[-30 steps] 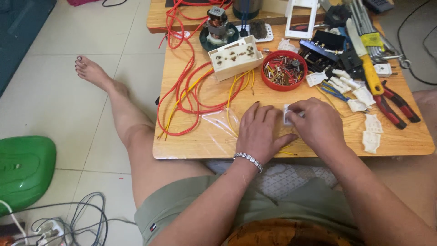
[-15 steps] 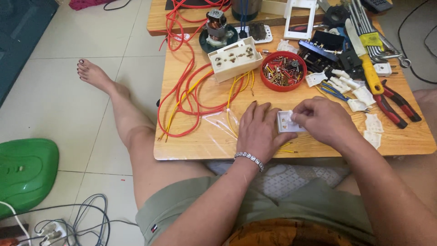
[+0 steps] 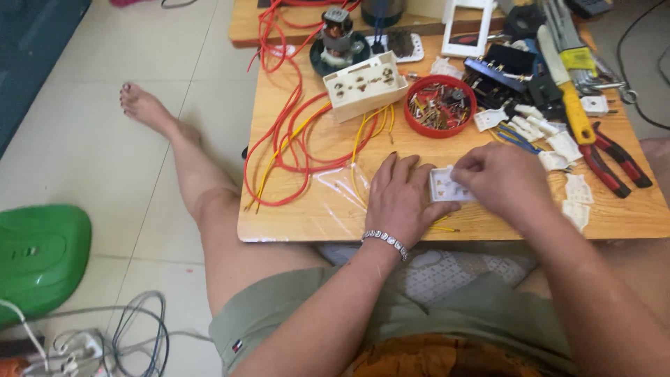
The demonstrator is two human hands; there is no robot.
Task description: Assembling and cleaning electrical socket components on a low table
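A small white socket module lies on the low wooden table near its front edge. My left hand rests flat on the table and steadies the module's left side with the thumb. My right hand pinches the module's right end with fingers curled over it. A clear plastic bag lies flat just left of my left hand. Thin yellow wires poke out under my hands.
Red and yellow wire loops spread over the table's left. Behind sit a cream socket box, a red bowl of small parts, a yellow-handled tool, red pliers and white parts. A green stool stands on the floor.
The white module has shifted slightly right and turned to show its face more, with my right hand moving over its right end. My left hand stays flat on the table.
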